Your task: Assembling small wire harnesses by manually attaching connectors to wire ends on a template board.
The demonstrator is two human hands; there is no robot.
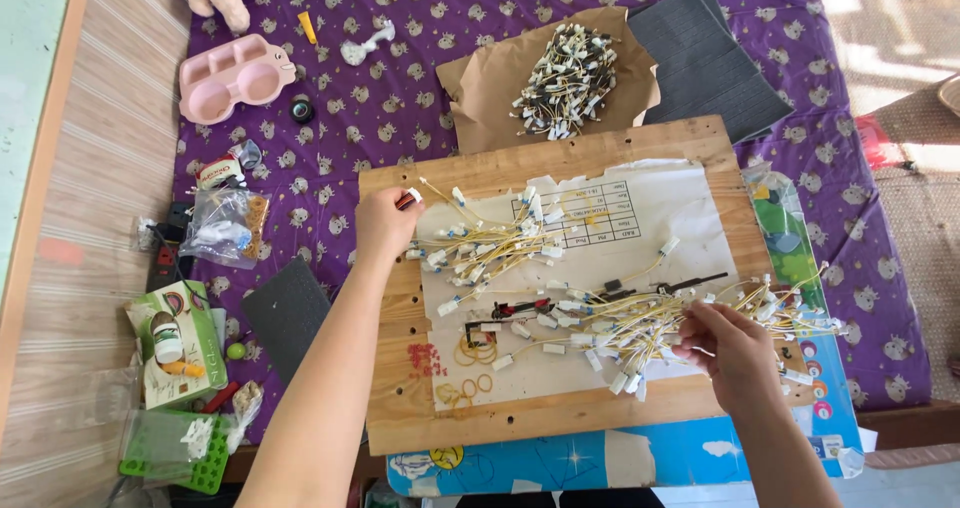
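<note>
Both forearms reach over the wooden board (400,418): right hand (735,353) pinches light, floppy yellow wire leads (640,323) mid-bundle; left hand (385,223) closes on one connector (413,196).

A pink bus-shaped tray (235,76) lies at ten o'clock on the purple patterned cloth (400,98), with a small black round thing (302,109) just beside it. At twelve o'clock a sheet of brown paper (490,88) sits under another heap; dark grey mats (700,58) lie at one o'clock. At eight o'clock are a green carton (185,353), a green plastic rack (175,448) and a dark foam pad (288,313). Clear plastic bags (225,226) sit at nine o'clock.
</note>
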